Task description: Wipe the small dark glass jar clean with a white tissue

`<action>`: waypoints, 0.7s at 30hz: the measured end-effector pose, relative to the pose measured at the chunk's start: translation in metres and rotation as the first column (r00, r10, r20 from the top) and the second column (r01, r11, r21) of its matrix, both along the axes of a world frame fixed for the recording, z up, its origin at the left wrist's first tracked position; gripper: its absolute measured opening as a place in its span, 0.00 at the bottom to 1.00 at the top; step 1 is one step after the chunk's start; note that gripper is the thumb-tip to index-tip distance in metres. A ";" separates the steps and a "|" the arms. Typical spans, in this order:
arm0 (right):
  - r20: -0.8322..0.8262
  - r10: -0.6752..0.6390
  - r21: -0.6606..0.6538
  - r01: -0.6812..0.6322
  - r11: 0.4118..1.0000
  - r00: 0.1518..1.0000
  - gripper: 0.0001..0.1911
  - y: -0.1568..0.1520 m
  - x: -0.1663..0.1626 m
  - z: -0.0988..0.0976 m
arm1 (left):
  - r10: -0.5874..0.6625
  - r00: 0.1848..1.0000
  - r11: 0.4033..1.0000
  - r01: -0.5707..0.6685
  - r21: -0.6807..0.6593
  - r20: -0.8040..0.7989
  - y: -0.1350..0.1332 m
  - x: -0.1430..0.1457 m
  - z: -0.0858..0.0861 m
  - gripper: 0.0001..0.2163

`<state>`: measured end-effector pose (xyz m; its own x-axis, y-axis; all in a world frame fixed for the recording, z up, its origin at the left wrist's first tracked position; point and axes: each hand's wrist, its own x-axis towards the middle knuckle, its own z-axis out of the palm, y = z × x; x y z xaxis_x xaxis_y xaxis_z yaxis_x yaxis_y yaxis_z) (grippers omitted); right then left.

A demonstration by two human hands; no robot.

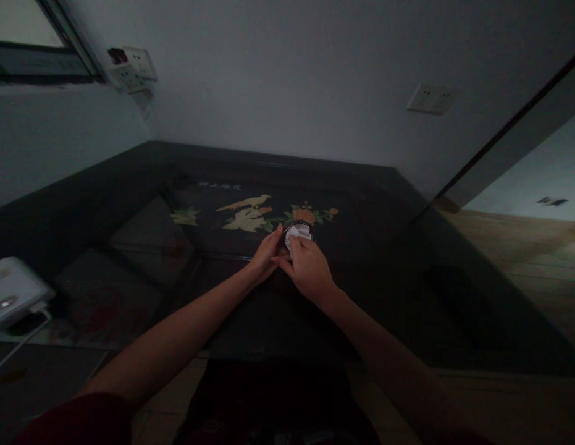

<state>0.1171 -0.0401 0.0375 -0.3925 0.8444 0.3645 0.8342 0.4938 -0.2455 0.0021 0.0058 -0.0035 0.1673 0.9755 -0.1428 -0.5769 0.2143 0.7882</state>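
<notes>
My left hand (265, 254) is closed around the side of a small, round, dark-rimmed container (300, 222). Its exact kind is too dim to make out. White crumpled tissue (300, 231) fills the mouth of the container. With bent fingers, my right hand (309, 267) pinches this tissue against the inside of the rim. Both hands are close together over the middle of the dark glossy table (361, 210), and they hide the container's lower part.
Bird and flower pictures (247, 217) decorate the tabletop. At the left edge stands a white device (16, 287) with a white cable (30, 337). Sockets (430, 99) are set in the wall behind, with more sockets (132, 69) in the left corner. Wooden flooring (523, 247) shows at right.
</notes>
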 end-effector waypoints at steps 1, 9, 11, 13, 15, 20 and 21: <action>-0.003 -0.008 0.016 0.008 1.000 1.000 0.28 0.001 -0.001 -0.002 | -0.006 1.000 1.000 0.006 -0.004 -0.003 0.001 0.000 -0.001 0.17; 0.028 0.020 0.025 -0.021 0.999 0.999 0.30 0.003 -0.004 -0.003 | 0.040 0.999 0.999 -0.040 -0.019 0.011 0.003 0.002 -0.004 0.16; 0.029 0.010 0.027 -0.011 1.000 1.000 0.31 0.004 -0.004 -0.004 | 0.043 0.999 0.999 -0.043 0.006 0.014 0.002 0.003 -0.005 0.17; 0.035 -0.012 0.058 0.010 0.998 0.999 0.33 0.004 -0.004 -0.006 | 0.032 0.999 0.999 -0.032 0.035 0.012 0.001 0.003 -0.006 0.17; 0.038 -0.029 0.080 0.026 0.996 0.999 0.34 0.005 -0.004 -0.009 | 0.027 1.000 0.998 -0.028 0.054 0.015 0.000 0.003 -0.006 0.16; -0.024 0.033 0.011 -0.033 0.999 0.999 0.30 0.009 0.001 -0.010 | 0.060 0.997 0.997 -0.062 0.041 0.044 -0.003 0.002 -0.001 0.14; -0.040 0.047 -0.008 -0.048 0.999 0.998 0.29 0.010 0.002 -0.009 | 0.070 0.997 0.997 -0.071 0.037 0.039 -0.004 0.002 0.001 0.14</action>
